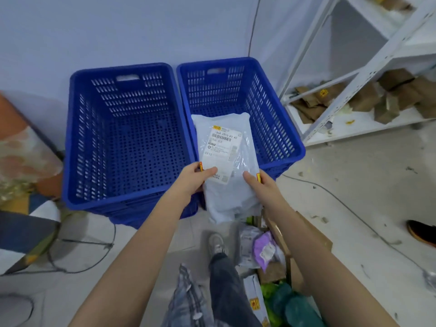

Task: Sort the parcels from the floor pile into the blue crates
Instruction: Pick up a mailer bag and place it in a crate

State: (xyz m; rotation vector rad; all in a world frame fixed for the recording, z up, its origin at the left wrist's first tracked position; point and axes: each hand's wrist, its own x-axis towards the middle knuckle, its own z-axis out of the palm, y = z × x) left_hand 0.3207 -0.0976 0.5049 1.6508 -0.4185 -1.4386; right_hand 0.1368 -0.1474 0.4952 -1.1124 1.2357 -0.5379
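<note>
Both hands hold a white plastic mailer parcel with a printed label facing up. My left hand grips its left edge and my right hand grips its right edge. The parcel's far half hangs over the near rim of the right blue crate, which looks empty beneath it. The left blue crate stands beside it, touching, with nothing inside. The floor pile of parcels lies below my right forearm: grey, purple, green and white bags plus brown cardboard.
A white metal shelf rack with brown paper packages stands at the right. Cables run over the floor. Someone's dark shoe is at the right edge. An orange and patterned object sits at the left. My own shoe is below the parcel.
</note>
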